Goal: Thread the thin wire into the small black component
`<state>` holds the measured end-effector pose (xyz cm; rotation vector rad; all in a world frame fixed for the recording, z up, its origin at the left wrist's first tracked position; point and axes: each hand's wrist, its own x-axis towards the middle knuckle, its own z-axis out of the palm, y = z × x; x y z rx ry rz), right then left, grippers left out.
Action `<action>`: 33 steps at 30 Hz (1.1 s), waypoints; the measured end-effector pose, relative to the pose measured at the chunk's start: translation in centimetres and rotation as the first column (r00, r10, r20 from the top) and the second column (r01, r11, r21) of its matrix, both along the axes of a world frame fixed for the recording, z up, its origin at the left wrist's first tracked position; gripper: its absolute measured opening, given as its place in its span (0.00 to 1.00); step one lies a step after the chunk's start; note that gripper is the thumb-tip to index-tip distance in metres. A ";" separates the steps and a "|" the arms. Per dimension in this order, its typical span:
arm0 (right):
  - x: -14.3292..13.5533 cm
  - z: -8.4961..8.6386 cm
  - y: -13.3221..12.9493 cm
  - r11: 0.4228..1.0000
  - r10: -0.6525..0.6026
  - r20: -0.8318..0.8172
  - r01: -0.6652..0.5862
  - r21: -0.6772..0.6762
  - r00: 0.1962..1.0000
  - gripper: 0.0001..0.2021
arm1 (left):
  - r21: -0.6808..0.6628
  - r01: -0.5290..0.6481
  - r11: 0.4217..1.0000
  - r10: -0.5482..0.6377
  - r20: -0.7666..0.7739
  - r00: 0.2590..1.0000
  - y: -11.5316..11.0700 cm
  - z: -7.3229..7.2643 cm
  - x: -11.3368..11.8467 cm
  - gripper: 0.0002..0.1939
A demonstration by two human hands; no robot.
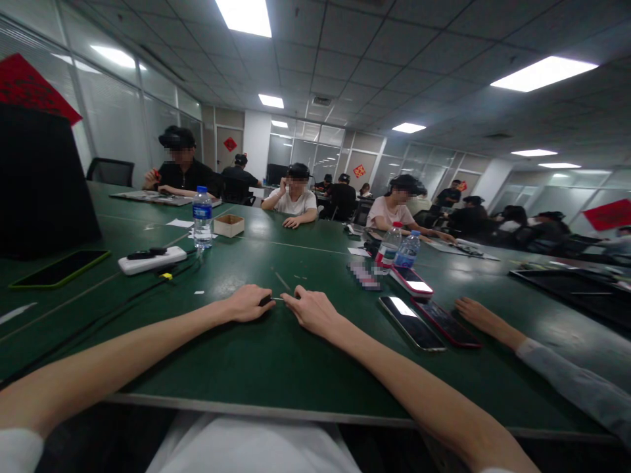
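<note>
"What was in your hands, and which way did it point?"

"A thin rod (277, 299) with a dark end. It ran side to side above the green desk (236, 374), roughly along the near edge, dark end toward my left hand (250, 303), pale end toward my right hand (315, 312)."

"How did your grip stand?"

"My left fingers were clamped on the dark end. The right fingertips were at the pale tip, and I couldn't tell whether they pinched it or only sat against it."

"What was hard to make out?"

"My left fingers covered part of the dark end, so its full shape was hidden. The thing looked like a small tool, perhaps, but it was too small to be sure. A patch by the bottles on my right was blurred into squares, and the big black panel (44, 184) was cut off at the left."

"Any brands or writing?"

"The bottle (202, 220) beyond my left hand had a blue label with pale marks, too small to read. The red paper (34, 89) at the upper left had dark marks I couldn't read either. The phone (411, 323) near my right forearm showed a bright glare, and another person's hand (483, 320) rested on the desk beyond it."
</note>
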<state>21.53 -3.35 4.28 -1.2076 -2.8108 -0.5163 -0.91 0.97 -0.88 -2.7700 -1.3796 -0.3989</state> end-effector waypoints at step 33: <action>-0.6 -0.1 -1.1 0.999 -0.049 -0.027 0.049 0.008 0.998 0.17 | 0.016 0.118 0.993 -0.116 -0.083 0.990 -0.2 0.6 -0.4 0.23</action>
